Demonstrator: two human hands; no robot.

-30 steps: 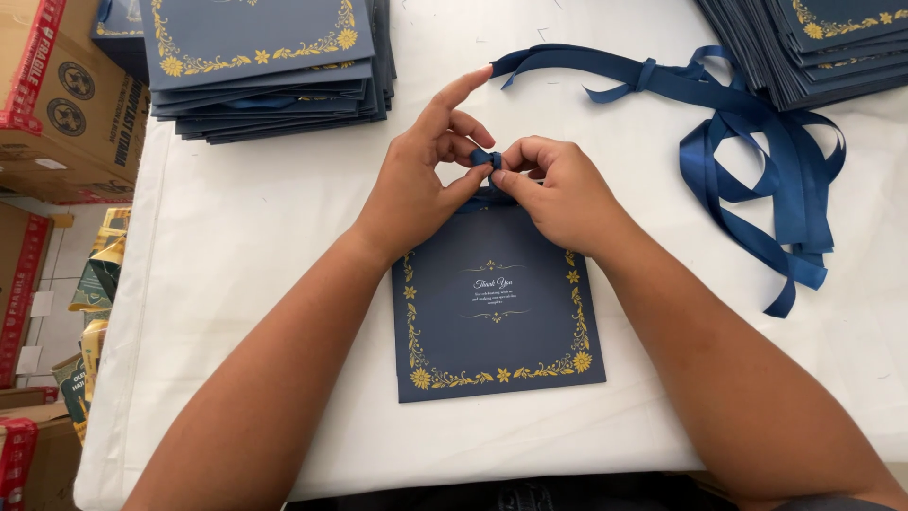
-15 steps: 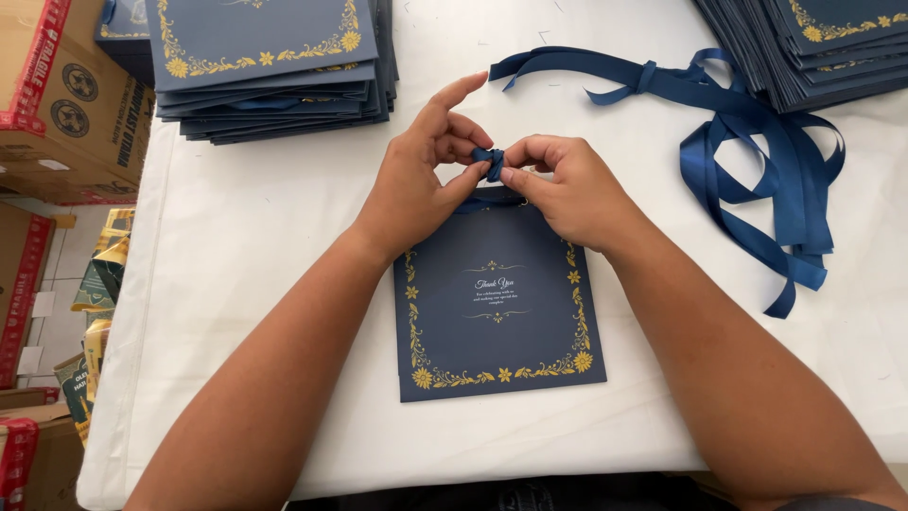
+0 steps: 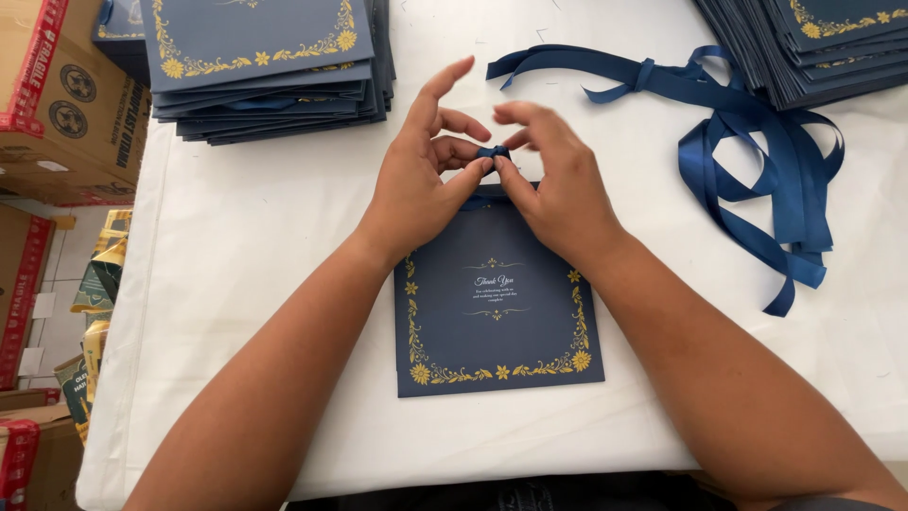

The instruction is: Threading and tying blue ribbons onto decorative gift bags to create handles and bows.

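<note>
Where both hands meet above the top edge of the navy card [image 3: 497,312], a short piece of navy ribbon [image 3: 493,151] is pinched between them; it sits just above the card, near the middle of the counter [image 3: 255,255]. Left hand [image 3: 416,189]: thumb and 1 bent finger clamped on the ribbon's left side, index finger raised free. Right hand [image 3: 558,189]: thumb and fingertips clamped on its right side.

Handling, judged: ribbon looks soft, limp, very light and satin-smooth, so likely slippery; a fingertip pinch close to the knot or fold suits it better than a grip along its length. Card looks stiff, flat and light, with gold floral border and small centred lettering; corners could bend, so best taken by the edges. Whether the ribbon is already fixed to the card's top edge cannot be told; the hands hide the join.

Outward:
- Loose ribbons [image 3: 757,161], same navy, heaped in long loops to the right, well apart from the card.
- Left stack [image 3: 265,66] of matching cards at the far left of the counter; right stack [image 3: 813,47] at the far right corner.
- White cloth covers the counter.

Containers: cardboard boxes [image 3: 66,104] stand left of the counter, 1 with red tape; contents not visible. Below them, some printed packets [image 3: 95,312], kind unclear.
</note>
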